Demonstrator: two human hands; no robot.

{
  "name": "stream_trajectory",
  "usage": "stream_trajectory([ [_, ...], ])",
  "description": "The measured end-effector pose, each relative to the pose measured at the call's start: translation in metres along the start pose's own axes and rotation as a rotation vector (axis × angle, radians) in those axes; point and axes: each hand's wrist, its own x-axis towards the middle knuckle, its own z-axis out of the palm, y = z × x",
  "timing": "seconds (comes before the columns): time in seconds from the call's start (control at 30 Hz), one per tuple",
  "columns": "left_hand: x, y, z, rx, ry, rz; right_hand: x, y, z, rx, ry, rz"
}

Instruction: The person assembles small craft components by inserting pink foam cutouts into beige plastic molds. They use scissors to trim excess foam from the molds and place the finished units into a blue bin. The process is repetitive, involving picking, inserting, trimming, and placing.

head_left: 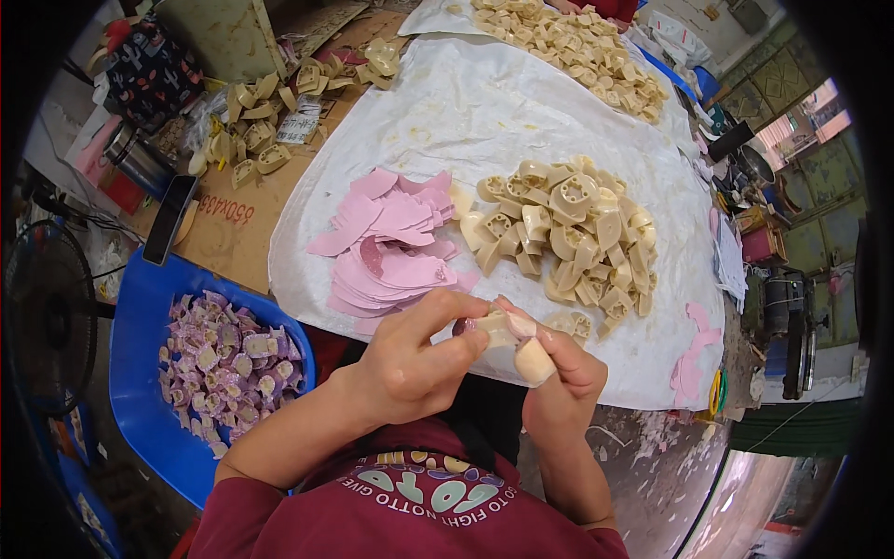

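Both of my hands meet over the table's near edge, around a small beige plastic piece that looks like a shoe heel [497, 330]. My left hand [405, 363] pinches its left end between thumb and fingers, with a bit of dark pinkish material at the fingertips. My right hand [568, 373] is closed on its right side. A cream-coloured cap or block [534, 361] sits at the right thumb; I cannot tell whether it is worn or held. Just beyond lie a stack of cut pink sheet pieces [391, 238] and a heap of beige heels [577, 228].
White cloth [419, 102] covers the table, with a larger beige heap [587, 56] at the far end. At lower left, a blue tub [135, 373] holds many purple-pink covered pieces [228, 359]. A phone [170, 219] stands by its rim. Pink scraps [694, 359] lie at right.
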Motion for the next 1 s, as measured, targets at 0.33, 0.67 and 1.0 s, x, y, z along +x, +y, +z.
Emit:
stream_trajectory([
  [0.33, -0.007, -0.006, 0.017, -0.366, 0.168, -0.354, 0.025, 0.02, -0.004, -0.555, -0.06, -0.569],
  [0.67, -0.006, -0.012, 0.021, -0.242, 0.152, -0.441, 0.034, 0.039, 0.007, -0.26, -0.042, -0.241],
  [1.0, -0.008, -0.004, 0.012, -0.965, 0.138, -1.079, 0.027, 0.034, -0.012, -0.432, -0.106, -0.202],
])
